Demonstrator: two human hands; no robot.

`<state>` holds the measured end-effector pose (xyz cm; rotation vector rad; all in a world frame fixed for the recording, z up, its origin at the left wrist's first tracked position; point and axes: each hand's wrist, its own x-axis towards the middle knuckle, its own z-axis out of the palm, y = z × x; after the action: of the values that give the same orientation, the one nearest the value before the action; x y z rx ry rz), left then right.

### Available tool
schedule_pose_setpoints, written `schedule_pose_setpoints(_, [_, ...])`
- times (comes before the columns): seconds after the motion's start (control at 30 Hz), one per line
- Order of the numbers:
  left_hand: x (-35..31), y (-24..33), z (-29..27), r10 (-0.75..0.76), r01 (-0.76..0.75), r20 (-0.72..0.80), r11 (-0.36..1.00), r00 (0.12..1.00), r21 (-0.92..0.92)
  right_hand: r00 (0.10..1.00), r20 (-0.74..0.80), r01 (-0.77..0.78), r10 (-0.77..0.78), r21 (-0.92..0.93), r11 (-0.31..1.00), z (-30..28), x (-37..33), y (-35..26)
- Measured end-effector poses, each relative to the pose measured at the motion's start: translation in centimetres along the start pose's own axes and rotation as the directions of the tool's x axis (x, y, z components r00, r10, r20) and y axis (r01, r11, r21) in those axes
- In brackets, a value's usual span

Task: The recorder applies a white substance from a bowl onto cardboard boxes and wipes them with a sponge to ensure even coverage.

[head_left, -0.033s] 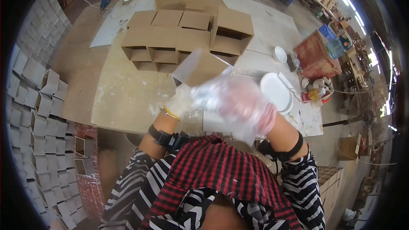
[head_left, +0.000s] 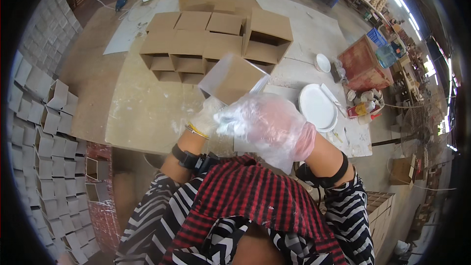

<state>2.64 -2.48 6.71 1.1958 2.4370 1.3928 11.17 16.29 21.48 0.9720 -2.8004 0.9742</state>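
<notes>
A brown board box (head_left: 235,79) with white-coated sides is tilted in front of me. My left hand (head_left: 208,117), in a whitish glove, grips its near-left corner. My right hand (head_left: 274,122), in a pink glove under a loose clear plastic bag, is by the box's near side, close to my left hand. White smears show on the bag toward the left. Plastic hides the right fingers, so their hold cannot be made out. Behind the held box stands a group of similar brown open boxes (head_left: 191,44), with a larger open box (head_left: 267,34) at its right end.
A round white lid or tray (head_left: 319,109) with a flat white strip on its edge lies right of my right hand. Beyond are a small white bowl (head_left: 322,63), a bottle with a red and yellow label (head_left: 360,109) and a reddish crate (head_left: 365,64). Stacked white boxes (head_left: 54,157) line the left.
My right hand has shifted slightly down, toward me, and the bag around it is less blurred. The held box and my left hand have barely moved.
</notes>
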Motion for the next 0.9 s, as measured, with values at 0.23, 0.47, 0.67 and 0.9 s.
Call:
schedule_pose_setpoints(0.23, [0.1,0.7,0.5,-0.142,0.131,-0.151,0.988,0.978,-0.081,0.969,-0.246,-0.133,-0.012,-0.564,0.815,-3.0,0.7,2.1])
schedule_pose_setpoints(0.47, [-0.7,-2.7,2.1,-0.024,0.003,-0.152,0.991,0.988,-0.135,0.996,0.085,0.007,0.002,-0.109,0.994,3.4,-0.8,2.6])
schedule_pose_setpoints(0.67, [0.5,-6.2,4.2,-0.040,-0.079,-0.077,-0.057,0.996,-0.995,0.964,-0.263,-0.079,0.045,-0.119,0.990,-1.0,-0.5,3.4])
schedule_pose_setpoints(0.9, [1.4,-1.6,2.9,-0.127,0.125,0.159,-0.239,0.979,-0.963,1.000,0.027,-0.003,0.010,-0.234,0.972,-0.8,0.0,1.7])
